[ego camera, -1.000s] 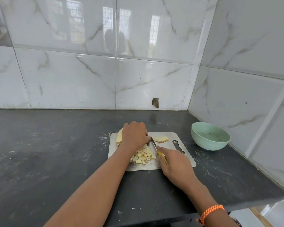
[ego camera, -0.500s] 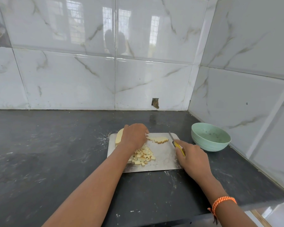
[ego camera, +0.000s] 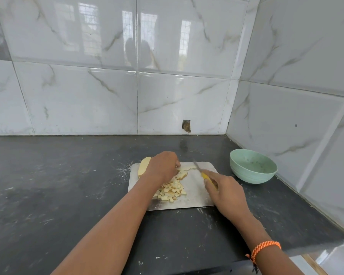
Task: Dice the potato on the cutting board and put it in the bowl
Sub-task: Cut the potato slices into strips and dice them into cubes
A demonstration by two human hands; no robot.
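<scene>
Steel cutting board (ego camera: 197,197) carries the potato slices (ego camera: 184,171), just beside your left hand (ego camera: 162,167), whose curled fingers press on them at the far edge. Diced pile (ego camera: 172,190) lies under your left wrist. Your right hand (ego camera: 225,192) grips the yellow-handled knife (ego camera: 202,172), its tip now nearer the slices than half a second ago. Green bowl (ego camera: 253,166) stands right of the board.

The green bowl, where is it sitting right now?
In the head view the green bowl sits on the dark counter, right of the cutting board and clear of it, beside the right-hand tiled wall.
</scene>
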